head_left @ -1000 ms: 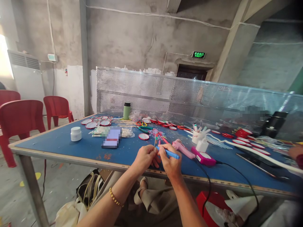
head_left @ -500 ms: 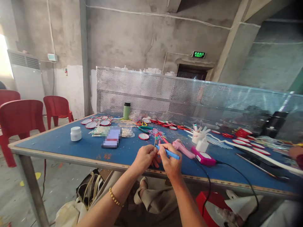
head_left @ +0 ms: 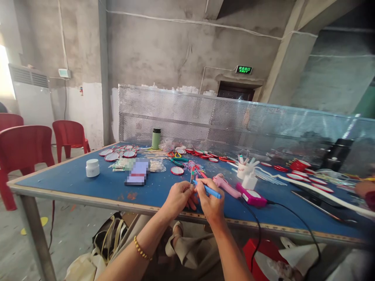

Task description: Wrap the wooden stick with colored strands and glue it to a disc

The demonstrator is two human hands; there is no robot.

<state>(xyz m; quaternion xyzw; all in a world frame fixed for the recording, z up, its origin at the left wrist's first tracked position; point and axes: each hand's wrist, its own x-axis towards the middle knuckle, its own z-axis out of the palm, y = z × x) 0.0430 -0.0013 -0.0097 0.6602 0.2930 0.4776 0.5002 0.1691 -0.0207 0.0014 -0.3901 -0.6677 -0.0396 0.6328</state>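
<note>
My right hand (head_left: 211, 197) is closed around a blue pen (head_left: 212, 191), which slants down to the left. The pen's tip meets a thin stick with red and green bands (head_left: 192, 174). My left hand (head_left: 179, 199) pinches that stick upright near its lower end, close to my right fingertips. Both hands are together over the table's front edge. Just beyond them lie a pile of pink and purple thin strips (head_left: 197, 167) and a red-rimmed round disc (head_left: 177, 171). A pink hot glue gun (head_left: 227, 186) rests to the right of my right hand.
A magenta box (head_left: 253, 196) with black cables, a white bottle (head_left: 250, 181) and a cup of sticks (head_left: 242, 171) stand right. A phone (head_left: 137, 173), a white jar (head_left: 93, 168) and a green flask (head_left: 156, 139) are left. Pliers (head_left: 179, 160) lie behind; a perforated metal screen (head_left: 181, 113) borders the table.
The view has shifted slightly. My hands keep the same hold on the pen and the banded stick, with hardly any movement between them.
</note>
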